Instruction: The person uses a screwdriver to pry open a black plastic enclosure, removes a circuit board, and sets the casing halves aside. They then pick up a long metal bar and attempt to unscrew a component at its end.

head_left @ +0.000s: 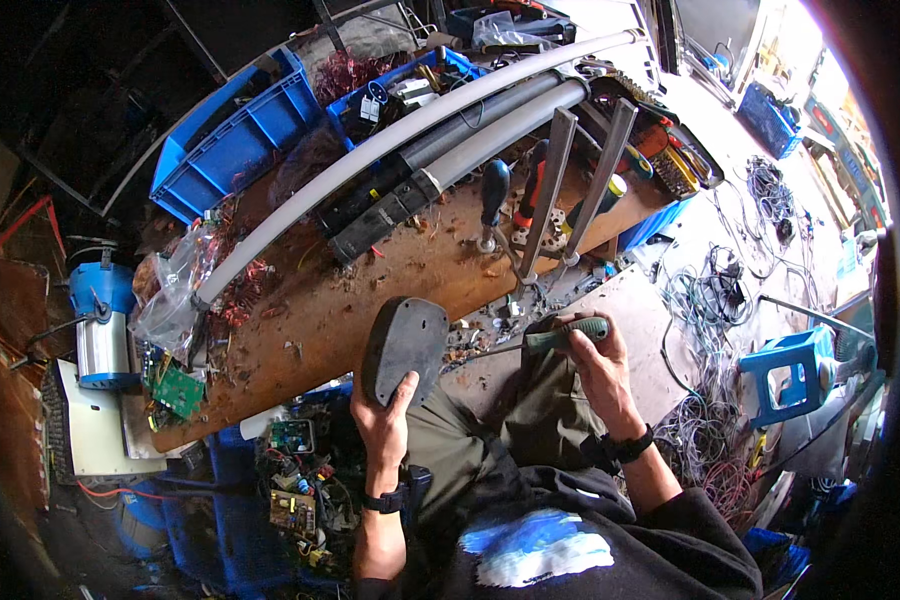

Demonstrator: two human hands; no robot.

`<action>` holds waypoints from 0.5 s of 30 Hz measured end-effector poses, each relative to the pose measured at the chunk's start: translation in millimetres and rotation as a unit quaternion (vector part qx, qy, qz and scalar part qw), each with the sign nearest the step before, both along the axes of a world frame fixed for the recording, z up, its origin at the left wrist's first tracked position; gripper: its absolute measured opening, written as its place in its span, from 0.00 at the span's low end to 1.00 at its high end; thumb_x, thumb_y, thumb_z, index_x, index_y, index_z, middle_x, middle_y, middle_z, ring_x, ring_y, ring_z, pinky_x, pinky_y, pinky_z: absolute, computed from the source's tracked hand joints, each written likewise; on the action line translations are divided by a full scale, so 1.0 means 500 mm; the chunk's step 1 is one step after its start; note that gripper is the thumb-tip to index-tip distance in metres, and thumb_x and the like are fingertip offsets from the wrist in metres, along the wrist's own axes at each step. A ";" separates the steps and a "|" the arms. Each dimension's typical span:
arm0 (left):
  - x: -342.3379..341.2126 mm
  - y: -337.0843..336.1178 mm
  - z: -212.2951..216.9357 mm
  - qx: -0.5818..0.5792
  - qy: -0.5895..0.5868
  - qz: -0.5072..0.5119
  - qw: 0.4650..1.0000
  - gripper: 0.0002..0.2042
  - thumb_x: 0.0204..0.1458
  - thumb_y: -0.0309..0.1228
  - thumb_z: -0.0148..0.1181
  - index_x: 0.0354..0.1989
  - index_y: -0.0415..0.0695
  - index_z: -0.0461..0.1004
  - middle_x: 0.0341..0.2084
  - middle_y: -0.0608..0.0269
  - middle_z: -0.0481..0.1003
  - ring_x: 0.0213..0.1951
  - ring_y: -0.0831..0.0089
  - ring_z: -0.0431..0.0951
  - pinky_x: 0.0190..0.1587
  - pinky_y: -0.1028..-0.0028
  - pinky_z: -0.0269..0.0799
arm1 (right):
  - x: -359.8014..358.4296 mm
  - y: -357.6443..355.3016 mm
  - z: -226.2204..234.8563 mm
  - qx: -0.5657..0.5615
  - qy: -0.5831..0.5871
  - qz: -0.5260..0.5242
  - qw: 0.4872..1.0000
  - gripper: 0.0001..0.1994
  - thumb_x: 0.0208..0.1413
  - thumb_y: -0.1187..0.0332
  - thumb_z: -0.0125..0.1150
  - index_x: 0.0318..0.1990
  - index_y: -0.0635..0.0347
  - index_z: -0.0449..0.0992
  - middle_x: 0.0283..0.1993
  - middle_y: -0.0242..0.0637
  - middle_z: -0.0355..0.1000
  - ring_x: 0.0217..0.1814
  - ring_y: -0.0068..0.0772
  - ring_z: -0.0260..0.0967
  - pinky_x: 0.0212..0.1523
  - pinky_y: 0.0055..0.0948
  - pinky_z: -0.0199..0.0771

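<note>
My left hand point(382, 425) grips a dark grey, rounded plastic casing point(406, 345) by its lower end, the thumb pressed on the face turned toward me. Small holes show in that face. In my right hand point(602, 368) is a screwdriver with a green handle point(560, 338); its thin shaft points left toward the casing. From this view I cannot tell whether the tip touches the casing. Both hands are above my lap, at the near edge of the wooden bench point(410, 290). More screwdrivers, one with a dark blue handle point(495, 190), stand upright on the bench.
Two upright metal bars point(550, 190) rise from the bench. Behind them lie long tubes point(510, 130) and blue crates point(240, 135). Tangled cables point(705, 390) and a blue stool point(788, 375) are on the right. Circuit boards point(295, 510) fill the lower left.
</note>
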State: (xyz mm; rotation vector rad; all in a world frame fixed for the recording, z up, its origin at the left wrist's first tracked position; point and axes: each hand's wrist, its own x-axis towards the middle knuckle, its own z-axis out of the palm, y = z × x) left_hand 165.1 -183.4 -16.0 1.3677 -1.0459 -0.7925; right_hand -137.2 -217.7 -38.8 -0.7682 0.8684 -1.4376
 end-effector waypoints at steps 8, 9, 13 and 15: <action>0.007 0.027 0.006 0.080 0.148 -0.007 0.986 0.26 0.56 0.31 0.73 0.63 0.39 0.73 0.55 0.57 0.78 0.54 0.66 0.78 0.59 0.67 0.72 | 0.006 -0.003 -0.004 0.020 0.086 -0.037 0.995 0.13 0.70 0.71 0.63 0.57 0.58 0.70 0.54 0.36 0.77 0.53 0.25 0.76 0.58 0.32 0.82; 0.005 0.027 0.005 0.077 0.196 -0.002 0.978 0.27 0.55 0.30 0.73 0.63 0.39 0.73 0.55 0.57 0.78 0.55 0.66 0.77 0.59 0.68 0.72 | 0.003 -0.002 -0.003 0.004 0.099 -0.043 0.994 0.13 0.70 0.71 0.64 0.57 0.58 0.70 0.53 0.35 0.77 0.53 0.25 0.76 0.57 0.30 0.81; 0.001 0.022 0.003 0.062 0.261 0.006 0.963 0.29 0.55 0.30 0.73 0.65 0.39 0.72 0.56 0.57 0.78 0.56 0.66 0.77 0.61 0.67 0.72 | -0.006 0.002 0.006 0.015 0.059 -0.053 0.997 0.15 0.68 0.71 0.66 0.57 0.58 0.69 0.51 0.34 0.78 0.52 0.23 0.76 0.53 0.26 0.79; 0.001 0.019 0.007 0.059 0.249 -0.001 0.967 0.29 0.55 0.29 0.73 0.66 0.39 0.71 0.56 0.57 0.77 0.57 0.66 0.77 0.62 0.67 0.71 | -0.005 0.001 0.013 -0.011 0.152 -0.056 0.987 0.16 0.68 0.70 0.66 0.58 0.58 0.68 0.53 0.35 0.78 0.52 0.24 0.76 0.53 0.27 0.80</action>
